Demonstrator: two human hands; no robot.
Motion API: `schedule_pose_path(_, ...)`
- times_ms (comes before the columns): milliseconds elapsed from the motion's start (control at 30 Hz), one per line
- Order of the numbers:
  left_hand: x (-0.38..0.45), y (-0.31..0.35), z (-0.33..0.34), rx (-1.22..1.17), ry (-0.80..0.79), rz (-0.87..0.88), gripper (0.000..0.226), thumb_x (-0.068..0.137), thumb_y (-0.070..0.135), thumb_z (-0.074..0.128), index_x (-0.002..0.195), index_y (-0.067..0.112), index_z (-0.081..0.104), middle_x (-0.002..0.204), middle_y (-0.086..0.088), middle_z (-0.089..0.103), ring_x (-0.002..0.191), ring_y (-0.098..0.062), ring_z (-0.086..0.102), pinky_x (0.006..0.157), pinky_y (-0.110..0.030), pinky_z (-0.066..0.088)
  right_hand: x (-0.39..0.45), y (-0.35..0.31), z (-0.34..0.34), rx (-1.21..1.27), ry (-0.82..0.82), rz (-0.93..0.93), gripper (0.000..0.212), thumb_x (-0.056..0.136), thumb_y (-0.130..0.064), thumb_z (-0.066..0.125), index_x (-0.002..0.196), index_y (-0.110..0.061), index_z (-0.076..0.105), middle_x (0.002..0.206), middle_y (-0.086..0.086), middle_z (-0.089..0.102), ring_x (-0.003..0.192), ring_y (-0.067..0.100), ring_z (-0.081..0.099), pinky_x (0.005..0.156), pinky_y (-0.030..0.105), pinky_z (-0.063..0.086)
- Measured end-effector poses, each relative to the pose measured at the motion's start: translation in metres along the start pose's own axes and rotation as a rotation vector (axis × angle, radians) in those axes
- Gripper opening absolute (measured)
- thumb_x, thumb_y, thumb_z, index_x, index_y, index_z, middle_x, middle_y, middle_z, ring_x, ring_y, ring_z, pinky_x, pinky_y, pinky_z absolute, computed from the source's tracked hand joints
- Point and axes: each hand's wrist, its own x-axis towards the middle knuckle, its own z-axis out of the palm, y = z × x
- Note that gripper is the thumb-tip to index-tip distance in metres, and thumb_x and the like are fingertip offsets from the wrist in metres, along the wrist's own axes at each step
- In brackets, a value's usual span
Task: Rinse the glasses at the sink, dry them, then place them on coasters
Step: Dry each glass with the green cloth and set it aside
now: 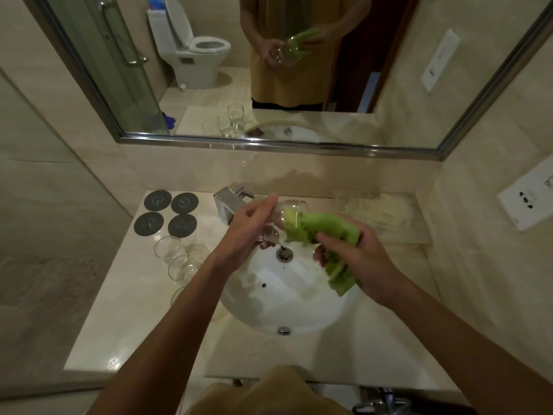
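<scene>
Nearest to me, both forearms reach out over the pale stone worktop (344, 351), whose front edge sits just above a fold of mustard cloth at the bottom of the view. Beyond that edge lies the white round sink (287, 304), with its overflow cap at the near rim and the metal drain (284, 254) toward the back.

Above the basin I see my right hand (356, 259); its fingers are curled round a bunched green cloth (326, 232), part of which hangs down toward the bowl. The other end of the cloth is stuffed into the mouth of a clear glass (287, 214), tilted on its side above the back of the sink. My left hand (248, 232) grips that glass from the left, fingers wrapped about its base, thumb stretched up along it.

Left of the sink, on the worktop, stand more clear glasses (179, 259), clustered close together; I cannot count them surely, as they overlap. Just behind them lie four dark round coasters (170, 212), set two by two, each bare.

Behind the hands stands the chrome tap (230, 202), at the sink's back rim. To the right of it, against the wall, lies a pale folded towel (377, 211). On the right-hand wall is a white socket plate (526, 202).

Farthest off, the mirror (209, 85) shows a toilet, a glass shower door, and the person's torso with hands, glass and cloth.
</scene>
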Motion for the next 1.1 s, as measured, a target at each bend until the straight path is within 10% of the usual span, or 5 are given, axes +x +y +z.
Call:
schedule_pose_path(133,0.006,-0.007,0.006,-0.076,0.031,0.050,0.057,0.096,0.050,0.053,0.112,-0.005,0.056,0.093,-0.015,0.066,0.063,-0.019,0.057,0.056,-0.029,0.043,0.001,0.014,-0.017,0.195,0.444,0.123,0.018,0.092,-0.017,0.069,0.108,-0.009,0.069,0.087,0.017,0.071,0.075,0.022,0.069,0.065,0.036,0.057)
schedule_pose_path(300,0.007,-0.021,0.054,-0.007,-0.052,0.059,0.051,0.099,0.047,0.052,0.114,-0.002,0.052,0.106,-0.014,0.069,0.085,-0.028,0.067,0.078,-0.043,0.056,-0.007,0.021,-0.010,0.409,0.448,0.370,0.034,0.085,-0.030,0.076,0.107,-0.005,0.069,0.097,0.020,0.075,0.082,0.032,0.071,0.055,0.029,0.055)
schedule_pose_path(467,0.009,-0.041,0.101,0.019,-0.116,0.080,0.029,0.100,0.026,0.055,0.109,-0.002,0.053,0.104,-0.012,0.070,0.077,-0.017,0.065,0.064,-0.026,0.054,-0.018,0.035,-0.033,0.577,0.622,0.445,0.017,0.088,-0.004,0.069,0.103,0.002,0.069,0.086,0.026,0.071,0.074,0.035,0.072,0.038,0.022,0.039)
schedule_pose_path(667,0.035,-0.080,0.126,0.474,-0.373,0.168,0.021,0.099,0.034,0.058,0.117,0.025,0.065,0.136,0.009,0.057,0.121,-0.010,0.056,0.095,-0.028,0.049,-0.042,0.055,-0.081,0.328,0.887,0.393,0.013,0.081,0.010,0.066,0.092,0.003,0.067,0.080,0.018,0.073,0.067,0.032,0.074,0.067,0.047,0.059)
schedule_pose_path(1100,0.065,-0.128,0.261,1.228,-0.683,0.419,0.090,0.069,0.036,0.087,0.141,0.016,0.037,0.133,-0.006,0.048,0.115,-0.028,0.052,0.084,-0.043,0.052,-0.054,0.120,-0.184,-0.235,1.036,0.423,0.013,0.076,-0.006,0.078,0.086,-0.009,0.070,0.075,0.005,0.069,0.056,0.011,0.064,0.044,0.020,0.046)
